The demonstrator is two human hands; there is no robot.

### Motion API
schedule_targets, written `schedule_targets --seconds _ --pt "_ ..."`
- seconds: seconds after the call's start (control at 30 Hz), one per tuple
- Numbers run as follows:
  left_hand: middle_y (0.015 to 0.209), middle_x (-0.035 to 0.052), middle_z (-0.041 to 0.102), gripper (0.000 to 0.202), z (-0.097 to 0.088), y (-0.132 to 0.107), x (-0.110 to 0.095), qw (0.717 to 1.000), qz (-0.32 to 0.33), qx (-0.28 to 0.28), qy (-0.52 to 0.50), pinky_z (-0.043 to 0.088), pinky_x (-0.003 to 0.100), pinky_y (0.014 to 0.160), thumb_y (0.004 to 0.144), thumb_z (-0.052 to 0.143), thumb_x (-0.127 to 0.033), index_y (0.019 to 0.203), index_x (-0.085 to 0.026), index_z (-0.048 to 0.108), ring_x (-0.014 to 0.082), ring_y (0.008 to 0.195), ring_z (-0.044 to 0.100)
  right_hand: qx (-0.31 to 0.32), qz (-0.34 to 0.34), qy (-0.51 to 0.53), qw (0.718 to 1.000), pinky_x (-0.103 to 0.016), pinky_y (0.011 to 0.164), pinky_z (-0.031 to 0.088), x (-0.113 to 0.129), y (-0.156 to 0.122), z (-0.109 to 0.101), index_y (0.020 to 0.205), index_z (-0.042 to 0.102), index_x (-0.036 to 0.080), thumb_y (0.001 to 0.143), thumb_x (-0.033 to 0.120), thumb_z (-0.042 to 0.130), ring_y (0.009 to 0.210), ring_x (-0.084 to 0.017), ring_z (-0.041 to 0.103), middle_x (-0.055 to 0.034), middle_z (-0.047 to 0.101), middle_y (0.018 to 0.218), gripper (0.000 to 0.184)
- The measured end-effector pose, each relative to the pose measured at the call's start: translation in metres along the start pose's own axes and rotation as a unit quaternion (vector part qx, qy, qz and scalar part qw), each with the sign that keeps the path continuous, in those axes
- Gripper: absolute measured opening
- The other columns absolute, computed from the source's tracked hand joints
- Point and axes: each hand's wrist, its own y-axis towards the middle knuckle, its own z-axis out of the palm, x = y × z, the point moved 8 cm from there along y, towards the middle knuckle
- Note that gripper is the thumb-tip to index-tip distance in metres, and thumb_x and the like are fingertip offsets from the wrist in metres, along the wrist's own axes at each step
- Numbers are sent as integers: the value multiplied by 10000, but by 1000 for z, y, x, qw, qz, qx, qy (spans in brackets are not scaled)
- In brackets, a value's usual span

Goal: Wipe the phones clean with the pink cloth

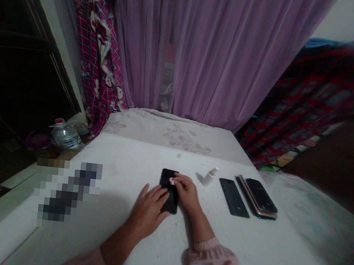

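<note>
A black smartphone [169, 205] lies flat on the white-covered table in front of me. My left hand [148, 211] rests on its left side, fingers spread, with the thumb by the phone's lower end. Over the upper right part of the phone, my right hand [187, 192] is closed in a pinch. Between its fingertips is a small pale pink piece [172, 181], which looks like cloth or tissue, against the phone's surface. Some of the phone is hidden under both hands. A small white spray bottle [209, 177] stands upright to the right of my right hand.
Right of the bottle lie a dark phone [234, 198] and a stack of several phones [260, 198]. A pixelated dark object [69, 191] is at the table's left. Purple curtains [216, 56] hang behind the table [123, 160]. A large water bottle [66, 134] stands beyond its left edge.
</note>
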Motion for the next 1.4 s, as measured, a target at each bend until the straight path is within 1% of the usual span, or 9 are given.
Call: schedule_targets --seconds 0.13,0.3,0.43,0.57,0.73,0.83,0.97,1.1,1.4 --pt "1411 97 551 436 2 3 2 1000 0 -22 4 263 565 1150 934 564 -349 1345 -208 531 288 1352 437 -82 59 67 993 -373 850 520 -4 -3 -16 928 749 178 794 419 566 882 -231 677 -83 759 921 331" --pt "1378 106 578 361 -4 7 2 997 7 -72 23 292 570 1138 928 559 -279 1278 -189 576 297 1330 458 -51 70 22 996 -360 843 512 3 -2 -11 957 734 177 814 452 511 918 -242 674 -86 755 967 382" --pt "1196 89 675 240 -8 7 0 995 22 -98 25 419 502 1059 903 569 -173 1125 -197 656 260 1135 599 -64 86 -42 993 -381 833 509 -2 -5 -24 991 730 161 838 465 460 897 -256 677 -106 752 959 434" --pt "1079 75 700 224 -9 6 -4 994 38 -101 18 481 474 982 874 603 -136 1077 -194 677 250 1027 629 -62 96 -59 992 -367 787 522 -7 -12 -27 992 726 150 819 472 506 833 -241 677 -113 743 957 427" --pt "1042 73 693 248 -16 4 -5 994 32 -102 20 505 460 945 838 634 -114 1074 -176 679 253 983 627 2 19 -157 987 -291 705 496 7 -16 -6 1042 716 229 794 321 599 768 -178 640 -51 711 969 289" --pt "1034 63 698 234 -17 4 -3 995 24 -96 15 486 468 976 850 609 -114 1061 -189 680 241 974 633 -10 -22 -183 983 -281 716 488 12 -10 -3 988 731 226 811 202 540 790 -175 638 -48 694 904 262" --pt "1053 58 704 222 -16 3 -1 996 20 -89 9 454 487 1014 868 598 -141 1063 -203 684 238 1001 636 -43 -34 -236 970 -278 722 483 10 2 -8 1024 729 218 847 174 516 825 -186 627 -64 683 920 281" --pt "1099 62 707 246 -13 1 -4 996 20 -79 30 432 478 1046 879 577 -145 1093 -206 681 239 1044 639 29 -61 -316 946 -261 664 460 12 6 9 1053 733 224 885 188 511 813 -185 615 -81 661 971 281" --pt "1269 103 656 311 3 -6 -15 990 28 -63 125 406 482 1069 916 524 -164 1211 -150 623 288 1179 594 104 -130 -310 936 -225 628 438 30 -34 19 1110 712 228 916 147 450 705 -139 577 -59 628 883 336"
